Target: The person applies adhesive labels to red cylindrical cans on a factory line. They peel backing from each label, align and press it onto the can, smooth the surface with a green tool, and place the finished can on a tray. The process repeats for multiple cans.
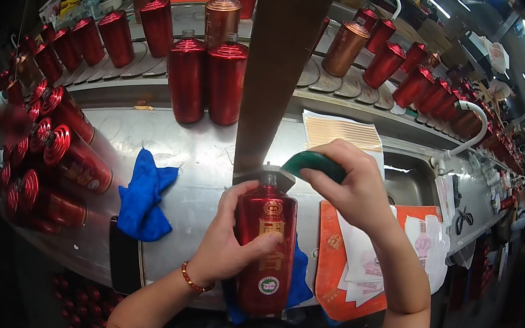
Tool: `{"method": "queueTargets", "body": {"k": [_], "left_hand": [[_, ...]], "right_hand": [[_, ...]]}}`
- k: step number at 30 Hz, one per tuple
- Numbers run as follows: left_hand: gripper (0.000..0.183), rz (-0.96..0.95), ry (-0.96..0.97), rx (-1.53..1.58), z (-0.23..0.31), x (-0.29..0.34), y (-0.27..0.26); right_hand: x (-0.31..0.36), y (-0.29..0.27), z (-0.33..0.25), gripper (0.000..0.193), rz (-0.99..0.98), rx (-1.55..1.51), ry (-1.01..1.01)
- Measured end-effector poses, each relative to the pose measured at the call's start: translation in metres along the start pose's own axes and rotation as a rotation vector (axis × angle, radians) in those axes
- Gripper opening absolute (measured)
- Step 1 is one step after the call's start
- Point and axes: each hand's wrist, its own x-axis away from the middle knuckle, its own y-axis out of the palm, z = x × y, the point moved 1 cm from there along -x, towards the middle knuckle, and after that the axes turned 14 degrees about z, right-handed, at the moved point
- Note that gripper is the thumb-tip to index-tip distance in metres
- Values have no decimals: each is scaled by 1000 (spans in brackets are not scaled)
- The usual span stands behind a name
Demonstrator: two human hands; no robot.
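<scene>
A glossy red bottle (280, 250) with gold lettering and a round white label stands in front of me, neck up. My left hand (231, 241) is wrapped round its left side, thumb across the front. Just right of the bottle's neck, my right hand (357, 181) grips a dark green, rounded tool (315, 163) whose exact kind I cannot make out. The tool's tip is close to the neck; whether they touch is unclear. Part of a blue cloth (301, 278) shows beneath and beside the bottle. Another crumpled blue cloth (145, 199) lies to the left.
A dark post (287, 57) rises behind the bottle. Red bottles (186, 84) and copper ones (345, 47) stand along the plated conveyor (314, 78). Red bottles (78, 159) lie stacked left. At right are an orange mat (332, 295), paper sheets (363, 273), a sink (406, 183) and scissors (463, 219).
</scene>
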Motion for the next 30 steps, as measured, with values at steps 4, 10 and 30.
{"method": "queueTargets", "body": {"k": [4,10,30], "left_hand": [[89,8,34,22,-1,1,-1],[91,15,21,-8,9,2,3],[77,141,41,-73,-3,18,-3]], "right_hand": [[13,9,-10,21,-170,-305,198],[10,6,-10,28,-232,-262,302],[106,13,23,24,239,-691,781]]}}
